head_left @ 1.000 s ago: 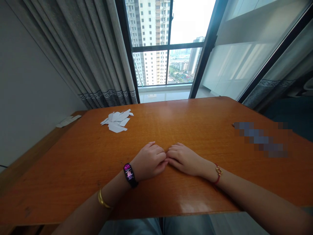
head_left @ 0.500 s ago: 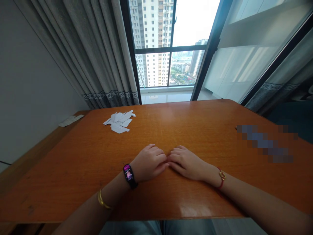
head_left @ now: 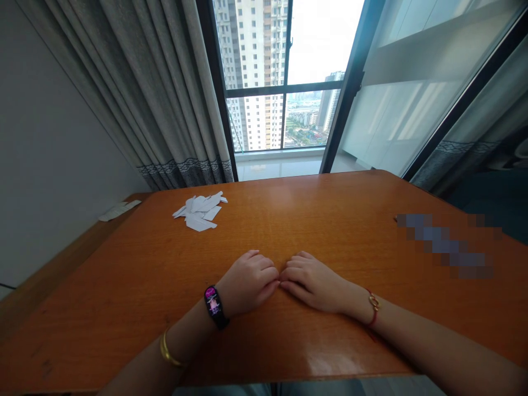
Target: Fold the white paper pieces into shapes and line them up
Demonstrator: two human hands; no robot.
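Observation:
My left hand (head_left: pixel 250 281) rests on the wooden table (head_left: pixel 330 209), palm down, fingers curled and pressed together. Facing it, my right hand (head_left: pixel 312 281) lies in the same loosely closed pose. The two hands meet at the thumbs and fingertips in the middle. Nothing shows in either of them, though their undersides are hidden. A smart band (head_left: pixel 214 306) with a lit screen and a gold bangle (head_left: pixel 168 352) sit on my left arm. Round my right wrist is a red cord bracelet (head_left: pixel 374 308). Beyond my left hand lies a pile of white paper pieces (head_left: pixel 201 210).
On the table's right side is a blurred-out object (head_left: pixel 443 242). A pale flat item (head_left: pixel 119 210) lies on the ledge by the left wall. Grey curtains (head_left: pixel 177 99) and a window (head_left: pixel 284 91) stand behind the table's far edge.
The view has shifted slightly, so everything sits a little lower and further left. My hands keep their pose, touching each other on the table.

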